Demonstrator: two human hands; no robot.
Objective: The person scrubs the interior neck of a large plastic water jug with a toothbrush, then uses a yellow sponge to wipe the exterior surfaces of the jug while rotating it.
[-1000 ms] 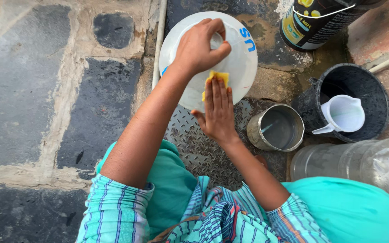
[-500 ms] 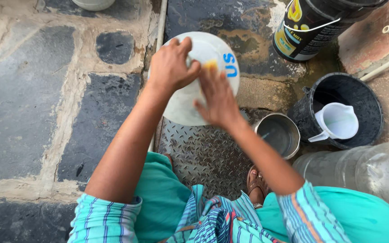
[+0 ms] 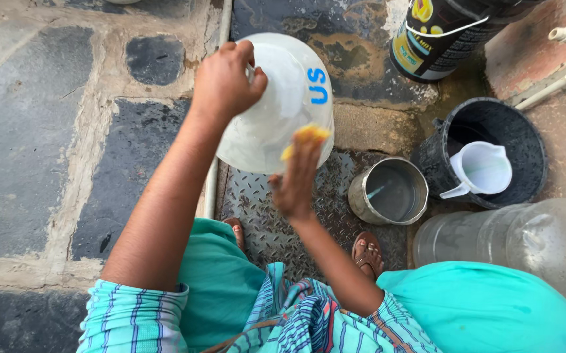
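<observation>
A white round plastic plate (image 3: 266, 111) with blue markings near its rim is tilted up above the paved floor; a small yellow sponge (image 3: 304, 138) presses against its lower right face.

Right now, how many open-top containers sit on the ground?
3: a steel pot beside the right hand, a black bucket right of it holding a white jug, a dark printed bucket at top, partly cropped.

Outdoor home washing spot: stone-slab floor (image 3: 28, 131) with mortar joints, metal drain plate (image 3: 263, 209), black bucket (image 3: 525, 131) holding a white jug (image 3: 482, 168), steel pot (image 3: 391, 191), clear water jar (image 3: 525, 242)
</observation>
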